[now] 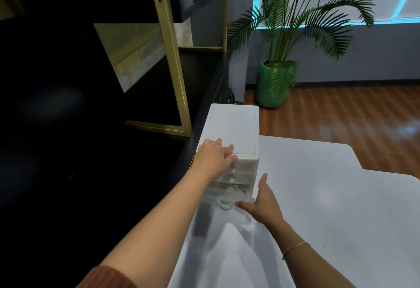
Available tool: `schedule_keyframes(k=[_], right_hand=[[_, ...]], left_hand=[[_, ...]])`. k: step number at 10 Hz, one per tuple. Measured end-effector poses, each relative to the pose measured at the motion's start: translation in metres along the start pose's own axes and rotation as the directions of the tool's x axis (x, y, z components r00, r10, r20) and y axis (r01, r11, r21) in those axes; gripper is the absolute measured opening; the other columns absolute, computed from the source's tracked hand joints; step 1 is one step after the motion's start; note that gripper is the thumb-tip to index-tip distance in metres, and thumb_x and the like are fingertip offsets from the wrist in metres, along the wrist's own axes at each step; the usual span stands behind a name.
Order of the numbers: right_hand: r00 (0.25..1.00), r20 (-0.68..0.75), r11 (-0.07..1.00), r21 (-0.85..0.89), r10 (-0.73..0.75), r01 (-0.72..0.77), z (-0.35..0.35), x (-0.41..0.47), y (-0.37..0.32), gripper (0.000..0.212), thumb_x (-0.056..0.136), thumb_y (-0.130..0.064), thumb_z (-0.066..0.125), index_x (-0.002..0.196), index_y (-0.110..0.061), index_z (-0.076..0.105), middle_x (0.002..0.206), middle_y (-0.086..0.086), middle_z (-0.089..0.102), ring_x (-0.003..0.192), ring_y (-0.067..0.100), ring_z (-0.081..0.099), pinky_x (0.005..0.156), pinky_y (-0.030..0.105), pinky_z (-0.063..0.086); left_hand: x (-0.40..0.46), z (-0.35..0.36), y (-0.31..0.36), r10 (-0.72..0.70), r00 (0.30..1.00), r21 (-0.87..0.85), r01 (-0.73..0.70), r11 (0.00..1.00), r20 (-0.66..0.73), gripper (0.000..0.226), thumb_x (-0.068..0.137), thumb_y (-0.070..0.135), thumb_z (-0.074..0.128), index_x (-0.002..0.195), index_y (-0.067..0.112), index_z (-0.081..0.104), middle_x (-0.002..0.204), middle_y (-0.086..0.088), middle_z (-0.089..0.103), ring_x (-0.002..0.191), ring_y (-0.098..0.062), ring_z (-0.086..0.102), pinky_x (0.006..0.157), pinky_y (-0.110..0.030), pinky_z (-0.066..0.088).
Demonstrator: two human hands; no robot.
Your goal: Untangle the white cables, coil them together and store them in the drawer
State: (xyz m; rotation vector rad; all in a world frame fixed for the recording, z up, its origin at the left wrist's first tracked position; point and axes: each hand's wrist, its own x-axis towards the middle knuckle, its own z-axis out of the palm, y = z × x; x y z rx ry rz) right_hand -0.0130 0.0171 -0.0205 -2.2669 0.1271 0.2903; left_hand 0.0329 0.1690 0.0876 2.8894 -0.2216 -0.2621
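Observation:
A white plastic drawer unit [234, 126] with several translucent drawers stands at the left edge of a white table [318, 196]. My left hand [213, 154] rests on the unit's top front corner, fingers spread flat over the edge. My right hand [261, 203] presses with straight fingers against the front of the lowest drawer [227, 196], thumb pointing up along the unit's right side. Through the drawer's clear front a white cable [236, 189] with a small dark plug shows inside. A loop-shaped handle sticks out under the drawer front.
A dark cabinet with a gold metal frame [175, 65] stands to the left of the table. A palm plant in a green pot [270, 87] is on the wooden floor behind. The table's right side has a stepped edge.

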Motion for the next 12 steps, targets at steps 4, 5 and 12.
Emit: schedule_keyframes(k=[4, 5, 12], right_hand=[[0.984, -0.167, 0.976, -0.193, 0.068, -0.1, 0.007, 0.034, 0.0, 0.049, 0.081, -0.054, 0.063, 0.119, -0.022, 0.059, 0.107, 0.0, 0.07, 0.092, 0.02, 0.064, 0.066, 0.024, 0.045], [0.985, -0.158, 0.966, -0.234, 0.077, -0.113, 0.008, 0.036, 0.001, 0.048, 0.081, -0.057, 0.06, 0.114, -0.023, 0.063, 0.101, 0.0, 0.071, 0.089, 0.02, 0.064, 0.065, 0.025, 0.045], [0.984, 0.05, 0.9, -0.415, 0.171, -0.135, -0.072, 0.024, 0.027, 0.08, 0.088, -0.046, 0.059, 0.149, -0.011, 0.019, 0.151, 0.008, 0.034, 0.137, 0.028, 0.034, 0.108, 0.035, 0.034]], left_hand=[[0.006, 0.003, -0.004, 0.011, 1.0, 0.008, -0.011, 1.0, 0.004, 0.042, 0.099, 0.044, 0.033, 0.138, 0.031, 0.043, 0.14, -0.004, 0.04, 0.129, -0.026, 0.029, 0.099, -0.037, 0.034], [0.006, 0.003, -0.006, 0.013, 1.0, 0.012, -0.014, 1.0, 0.004, 0.043, 0.099, 0.044, 0.033, 0.138, 0.03, 0.043, 0.141, -0.005, 0.04, 0.128, -0.027, 0.029, 0.101, -0.037, 0.033], [0.006, -0.002, 0.026, -0.152, 0.972, -0.129, 0.13, 0.983, -0.177, 0.04, 0.097, 0.04, 0.042, 0.127, 0.017, 0.056, 0.13, -0.001, 0.052, 0.129, -0.022, 0.033, 0.105, -0.034, 0.029]])
